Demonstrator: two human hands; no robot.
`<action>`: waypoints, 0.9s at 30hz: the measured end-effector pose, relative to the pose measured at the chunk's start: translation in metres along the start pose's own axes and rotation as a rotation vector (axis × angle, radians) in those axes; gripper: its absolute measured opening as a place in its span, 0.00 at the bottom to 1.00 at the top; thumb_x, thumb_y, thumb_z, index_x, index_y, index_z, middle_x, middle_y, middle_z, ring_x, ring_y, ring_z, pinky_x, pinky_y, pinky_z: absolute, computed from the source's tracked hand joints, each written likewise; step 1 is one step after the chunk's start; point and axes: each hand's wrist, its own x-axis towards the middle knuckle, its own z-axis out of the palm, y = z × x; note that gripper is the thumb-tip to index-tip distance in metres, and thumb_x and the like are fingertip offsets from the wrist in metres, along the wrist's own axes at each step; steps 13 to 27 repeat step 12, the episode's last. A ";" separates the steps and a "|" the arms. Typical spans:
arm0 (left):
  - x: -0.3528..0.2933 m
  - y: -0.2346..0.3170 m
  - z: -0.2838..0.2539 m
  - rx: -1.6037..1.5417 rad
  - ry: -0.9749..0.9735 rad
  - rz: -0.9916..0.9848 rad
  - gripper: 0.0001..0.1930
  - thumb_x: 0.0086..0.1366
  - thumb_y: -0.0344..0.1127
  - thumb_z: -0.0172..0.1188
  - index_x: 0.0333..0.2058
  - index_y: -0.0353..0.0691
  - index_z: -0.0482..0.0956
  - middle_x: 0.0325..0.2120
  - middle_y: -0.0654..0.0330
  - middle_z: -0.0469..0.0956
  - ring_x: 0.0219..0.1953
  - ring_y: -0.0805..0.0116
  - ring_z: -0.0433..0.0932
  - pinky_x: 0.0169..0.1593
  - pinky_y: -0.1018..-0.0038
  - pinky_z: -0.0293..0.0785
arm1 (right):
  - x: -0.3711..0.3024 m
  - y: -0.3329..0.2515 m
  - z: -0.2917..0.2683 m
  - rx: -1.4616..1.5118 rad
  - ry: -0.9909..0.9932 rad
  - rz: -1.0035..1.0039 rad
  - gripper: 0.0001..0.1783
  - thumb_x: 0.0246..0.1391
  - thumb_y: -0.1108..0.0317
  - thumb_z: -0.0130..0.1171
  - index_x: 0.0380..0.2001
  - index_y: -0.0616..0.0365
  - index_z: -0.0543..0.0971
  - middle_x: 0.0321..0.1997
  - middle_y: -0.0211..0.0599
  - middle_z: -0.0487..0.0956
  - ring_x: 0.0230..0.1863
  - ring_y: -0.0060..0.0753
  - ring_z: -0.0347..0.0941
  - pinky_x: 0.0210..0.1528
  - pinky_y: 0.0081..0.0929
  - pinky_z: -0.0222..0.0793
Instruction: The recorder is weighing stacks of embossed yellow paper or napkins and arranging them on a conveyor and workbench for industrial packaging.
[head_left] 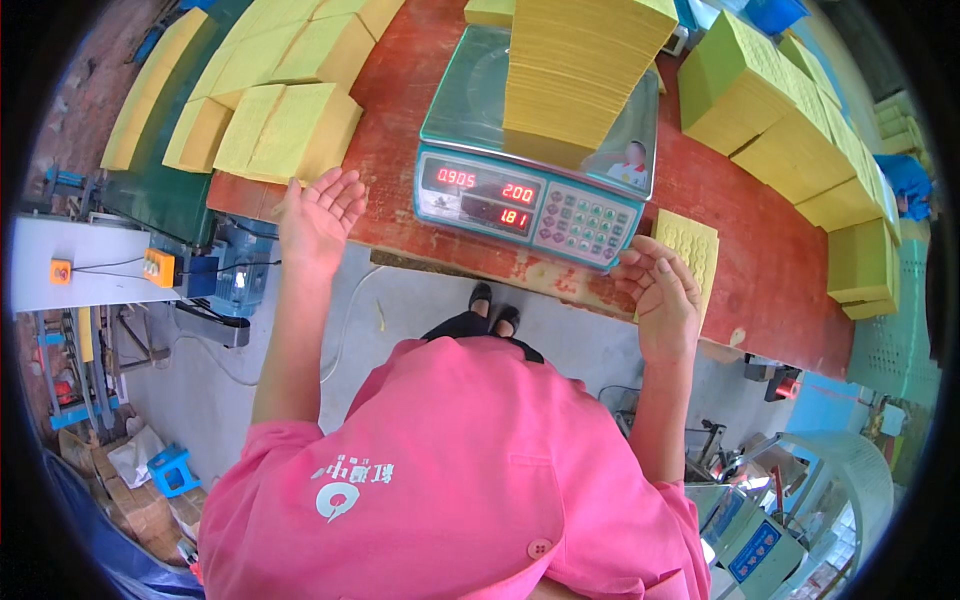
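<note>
Pink-sleeved arms reached out, both the left hand and the right hand open and empty near the red table's edge, while beyond them a tall yellow sheet stack already sat on the scale, seemingly weighed but not yet removed.

yellow stack top cut off, hides scale pan

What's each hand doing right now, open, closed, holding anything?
Left hand: open, palm up, fingers spread, holding nothing.
Right hand: open, fingers loosely curled beside the scale, holding nothing.
</note>
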 end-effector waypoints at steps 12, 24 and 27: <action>0.057 0.043 0.081 0.119 -0.407 -0.077 0.32 0.73 0.57 0.37 0.57 0.30 0.67 0.57 0.44 0.71 0.57 0.55 0.72 0.60 0.60 0.68 | 0.038 -0.016 0.009 -0.058 0.080 -0.091 0.18 0.67 0.68 0.43 0.53 0.66 0.74 0.46 0.42 0.80 0.44 0.35 0.78 0.49 0.32 0.73; 0.057 0.043 0.081 0.119 -0.407 -0.077 0.32 0.73 0.57 0.37 0.57 0.30 0.67 0.57 0.44 0.71 0.57 0.55 0.72 0.60 0.60 0.68 | 0.038 -0.016 0.009 -0.058 0.080 -0.091 0.18 0.67 0.68 0.43 0.53 0.66 0.74 0.46 0.42 0.80 0.44 0.35 0.78 0.49 0.32 0.73; 0.057 0.043 0.081 0.119 -0.407 -0.077 0.32 0.73 0.57 0.37 0.57 0.30 0.67 0.57 0.44 0.71 0.57 0.55 0.72 0.60 0.60 0.68 | 0.038 -0.016 0.009 -0.058 0.080 -0.091 0.18 0.67 0.68 0.43 0.53 0.66 0.74 0.46 0.42 0.80 0.44 0.35 0.78 0.49 0.32 0.73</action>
